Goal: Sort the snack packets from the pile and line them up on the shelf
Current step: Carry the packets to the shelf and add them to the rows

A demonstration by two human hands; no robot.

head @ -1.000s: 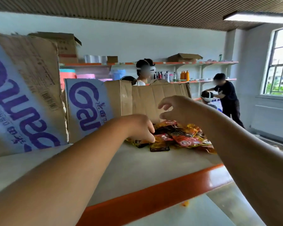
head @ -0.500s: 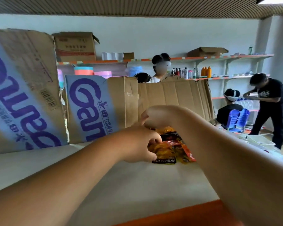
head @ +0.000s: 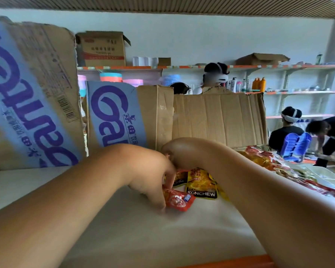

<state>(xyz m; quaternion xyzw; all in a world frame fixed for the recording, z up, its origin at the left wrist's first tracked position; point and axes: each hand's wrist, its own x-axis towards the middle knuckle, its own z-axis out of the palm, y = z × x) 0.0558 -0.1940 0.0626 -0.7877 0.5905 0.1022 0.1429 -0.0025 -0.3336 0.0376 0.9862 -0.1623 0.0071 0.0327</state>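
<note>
The left hand (head: 149, 176), at the centre of the frame, has its fingers curled down over the left end of a red packet (head: 177, 200) and pinches it against the shelf board (head: 124, 238). The packet lies flat just below and left of a yellow KONCHEW packet (head: 200, 182). The right hand (head: 174, 151) is bent at the wrist just above and behind the left one. Its fingers are hidden, so whether it holds anything cannot be told.

A second, darker packet (head: 179, 177) shows between the two hands. To the right, the pile of red and orange packets (head: 263, 157) trails towards the lower right edge. Behind the hands stand a blue-printed carton (head: 114, 117) and a plain cardboard sheet (head: 217, 118).

The step in hand looks like pulling one packet of a kind out from the loose ones. No tidy row shows yet, so the sorting seems early. The next move probably calls for lifting the red packet free without dragging its yellow neighbour, then setting it down on the bare board at lower centre, squared to the orange shelf edge (head: 230, 263).
</note>
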